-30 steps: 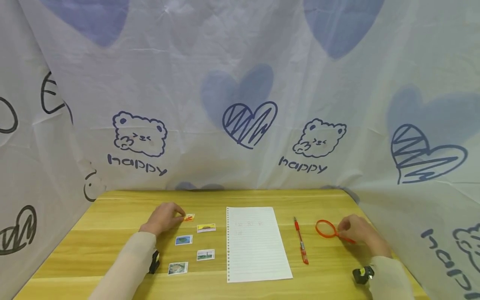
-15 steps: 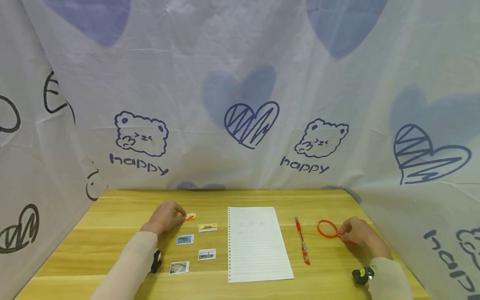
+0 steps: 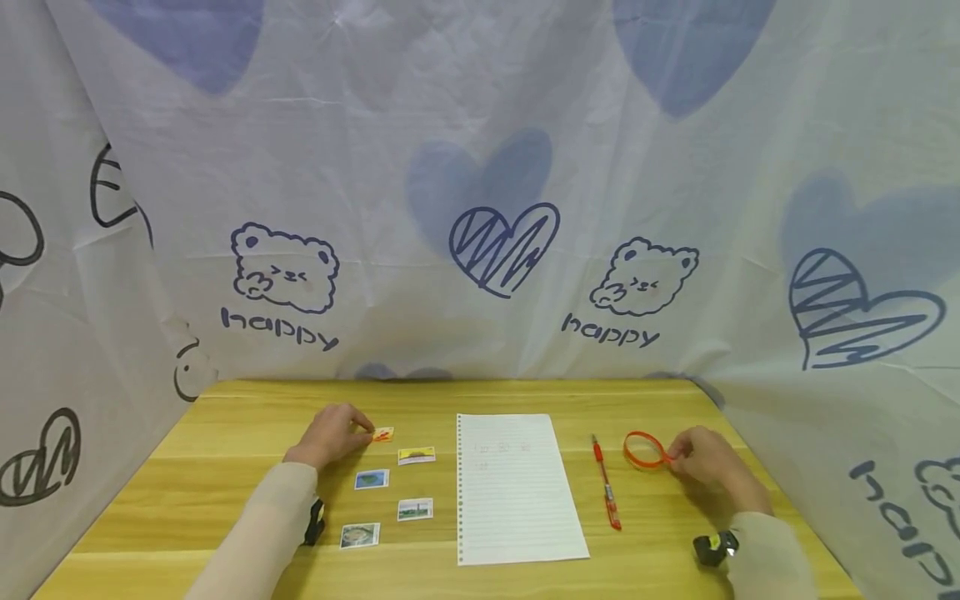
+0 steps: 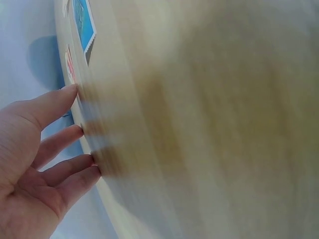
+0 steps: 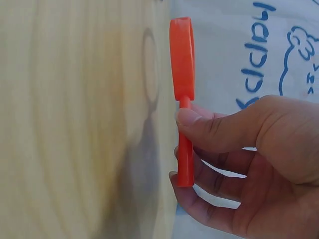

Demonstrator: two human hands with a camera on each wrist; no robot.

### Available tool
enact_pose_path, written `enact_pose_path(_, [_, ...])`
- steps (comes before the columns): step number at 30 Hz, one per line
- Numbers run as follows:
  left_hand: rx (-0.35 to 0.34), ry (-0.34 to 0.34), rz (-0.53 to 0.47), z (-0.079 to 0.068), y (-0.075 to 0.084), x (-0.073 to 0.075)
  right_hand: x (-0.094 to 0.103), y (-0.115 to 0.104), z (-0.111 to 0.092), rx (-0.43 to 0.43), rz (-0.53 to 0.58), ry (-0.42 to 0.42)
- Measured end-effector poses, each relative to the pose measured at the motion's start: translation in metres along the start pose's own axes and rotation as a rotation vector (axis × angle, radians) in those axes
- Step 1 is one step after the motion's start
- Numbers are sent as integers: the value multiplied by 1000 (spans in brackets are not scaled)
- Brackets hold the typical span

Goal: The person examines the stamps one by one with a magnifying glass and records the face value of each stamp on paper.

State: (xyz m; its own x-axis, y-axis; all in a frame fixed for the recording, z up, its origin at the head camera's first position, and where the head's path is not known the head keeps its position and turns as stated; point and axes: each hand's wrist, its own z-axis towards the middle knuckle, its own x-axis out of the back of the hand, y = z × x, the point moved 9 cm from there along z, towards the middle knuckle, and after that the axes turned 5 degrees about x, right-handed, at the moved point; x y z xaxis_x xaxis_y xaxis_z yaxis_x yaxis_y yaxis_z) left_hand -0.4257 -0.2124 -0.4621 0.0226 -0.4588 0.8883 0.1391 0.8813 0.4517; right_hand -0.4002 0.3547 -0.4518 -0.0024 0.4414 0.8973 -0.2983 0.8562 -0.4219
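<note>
My right hand [image 3: 712,462] grips a red magnifying glass [image 5: 185,144] by its handle, thumb on one side and fingers on the other. In the right wrist view the lens ring stands clear of the table, its shadow lying apart on the wood. On the left, my left hand [image 3: 330,435] rests its fingertips on the table at the edge of a red-and-yellow stamp [image 3: 384,434]. The left wrist view has the thumb tip by that stamp and the other fingers loosely bent. Nearby lie a yellow stamp [image 3: 416,455] and a blue stamp [image 3: 372,479].
Closer to me are a stamp with a tower [image 3: 416,509] and a greenish stamp [image 3: 360,536]. A lined sheet [image 3: 517,508] with faint writing lies mid-table. Beside it is a red pen [image 3: 606,483]. A printed cloth [image 3: 390,250] hangs behind the wooden table [image 3: 225,467].
My right hand has lifted the magnifying glass off the table and shifted it slightly left. The left hand has stayed at the red-and-yellow stamp.
</note>
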Motion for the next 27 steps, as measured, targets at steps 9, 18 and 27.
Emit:
enact_pose_path(9, [23, -8, -5, 2, -3, -1, -2, -40, 20, 43, -2, 15])
enact_pose_path(18, [10, 3, 3, 3, -2, 0, -14, -86, 45, 120, 26, 20])
enact_pose_path(27, [21, 2, 4, 3, -4, -1, -36, -122, 62, 135, 34, 18])
